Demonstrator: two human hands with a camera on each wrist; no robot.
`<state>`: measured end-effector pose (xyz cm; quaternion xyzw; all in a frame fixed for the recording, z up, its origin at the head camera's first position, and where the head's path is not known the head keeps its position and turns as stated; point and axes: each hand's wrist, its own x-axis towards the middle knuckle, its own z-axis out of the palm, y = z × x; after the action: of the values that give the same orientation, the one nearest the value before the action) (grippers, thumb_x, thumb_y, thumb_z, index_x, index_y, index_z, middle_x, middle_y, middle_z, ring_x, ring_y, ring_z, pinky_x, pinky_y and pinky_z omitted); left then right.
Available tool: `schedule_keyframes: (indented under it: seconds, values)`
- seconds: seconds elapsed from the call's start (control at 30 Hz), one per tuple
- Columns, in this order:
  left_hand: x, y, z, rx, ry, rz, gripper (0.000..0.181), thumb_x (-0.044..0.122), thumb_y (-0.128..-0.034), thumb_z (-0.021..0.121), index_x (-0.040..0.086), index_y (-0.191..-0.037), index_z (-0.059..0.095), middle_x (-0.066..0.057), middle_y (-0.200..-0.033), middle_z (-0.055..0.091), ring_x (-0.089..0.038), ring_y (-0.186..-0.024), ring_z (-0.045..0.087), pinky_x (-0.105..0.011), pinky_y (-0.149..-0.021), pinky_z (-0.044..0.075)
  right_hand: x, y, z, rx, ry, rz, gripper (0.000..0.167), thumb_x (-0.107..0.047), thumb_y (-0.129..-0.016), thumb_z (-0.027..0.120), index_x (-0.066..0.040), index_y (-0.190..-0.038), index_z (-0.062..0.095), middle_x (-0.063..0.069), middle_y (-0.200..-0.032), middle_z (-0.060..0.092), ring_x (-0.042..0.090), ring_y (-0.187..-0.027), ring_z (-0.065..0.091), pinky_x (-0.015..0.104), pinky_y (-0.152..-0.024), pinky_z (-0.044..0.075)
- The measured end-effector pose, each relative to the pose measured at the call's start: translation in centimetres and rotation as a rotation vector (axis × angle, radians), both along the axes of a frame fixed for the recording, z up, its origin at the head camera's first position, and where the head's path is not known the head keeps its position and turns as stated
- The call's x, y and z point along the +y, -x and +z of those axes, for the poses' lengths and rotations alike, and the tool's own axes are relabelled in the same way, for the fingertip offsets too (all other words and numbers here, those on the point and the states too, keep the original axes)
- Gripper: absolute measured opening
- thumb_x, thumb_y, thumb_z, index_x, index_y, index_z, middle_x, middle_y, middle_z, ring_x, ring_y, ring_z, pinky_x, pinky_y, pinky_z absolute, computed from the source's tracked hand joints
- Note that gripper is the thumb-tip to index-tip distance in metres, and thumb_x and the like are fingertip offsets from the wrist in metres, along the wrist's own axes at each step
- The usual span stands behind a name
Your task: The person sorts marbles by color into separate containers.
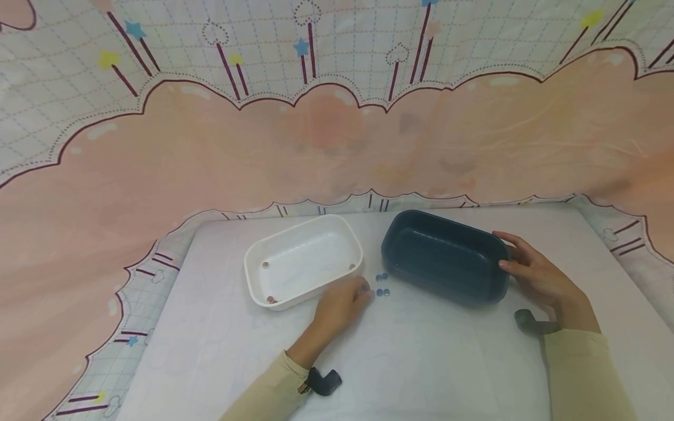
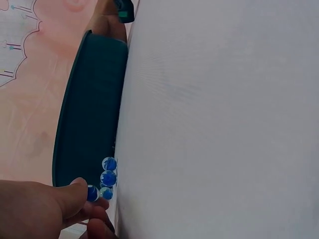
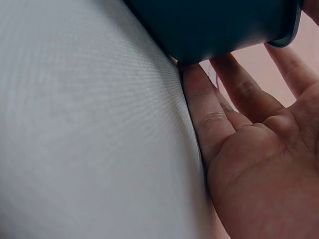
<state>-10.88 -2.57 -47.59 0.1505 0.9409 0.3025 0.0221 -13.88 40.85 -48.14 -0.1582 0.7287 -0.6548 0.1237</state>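
My left hand (image 1: 341, 302) is by the near right corner of a white plastic tub (image 1: 303, 261). Its thumb and fingers pinch a blue glass marble (image 2: 92, 193), plainest in the left wrist view. Just beyond those fingertips, several more blue marbles (image 2: 108, 178) lie on the table between the two tubs. A dark blue tub (image 1: 444, 254) stands to the right. My right hand (image 1: 542, 280) holds that tub's right end, thumb at the rim and fingers against the outer wall. In the right wrist view the fingers (image 3: 209, 112) touch the tub's lower edge.
Several small brownish marbles (image 1: 265, 265) lie in the white tub, near its corners. A white cloth covers the table (image 1: 421, 362). Behind it hangs a pink and white patterned curtain (image 1: 326, 146). Dark devices (image 1: 323, 382) are strapped at both wrists.
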Motion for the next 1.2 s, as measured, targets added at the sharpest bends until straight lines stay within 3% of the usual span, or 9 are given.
schedule_keyframes:
  seconds: [0.3,0.97,1.2]
  values:
    - [0.2,-0.1,0.2,-0.018,-0.001,-0.004,0.018,0.036,-0.1024,0.06,0.022,-0.101,0.071,0.009,-0.078,0.061,-0.008,-0.068,0.053,-0.023,-0.061,0.046,-0.1,0.0,0.0,-0.025,-0.044,-0.048,0.067,0.001,-0.104,0.049,-0.016,-0.162,0.022,-0.012,-0.143,0.046,-0.003,-0.126,0.052,0.007,-0.097,0.041]
    - [0.7,0.0,0.3,-0.03,0.003,-0.006,0.02,0.037,-0.103,0.059,0.022,-0.105,0.071,0.009,-0.077,0.061,-0.008,-0.068,0.052,-0.022,-0.06,0.045,0.0,0.0,-0.1,-0.023,-0.002,-0.022,0.067,0.003,-0.104,0.049,-0.017,-0.162,0.023,-0.012,-0.144,0.046,-0.002,-0.127,0.053,0.008,-0.098,0.042]
    - [1.6,0.4,0.9,-0.003,-0.023,-0.015,0.022,0.041,-0.1042,0.056,0.025,-0.111,0.069,0.009,-0.074,0.058,-0.008,-0.065,0.051,-0.021,-0.056,0.043,-0.1,-0.1,0.0,-0.024,0.014,-0.012,0.067,0.003,-0.104,0.048,-0.017,-0.162,0.023,-0.012,-0.146,0.043,-0.002,-0.129,0.052,0.008,-0.099,0.042]
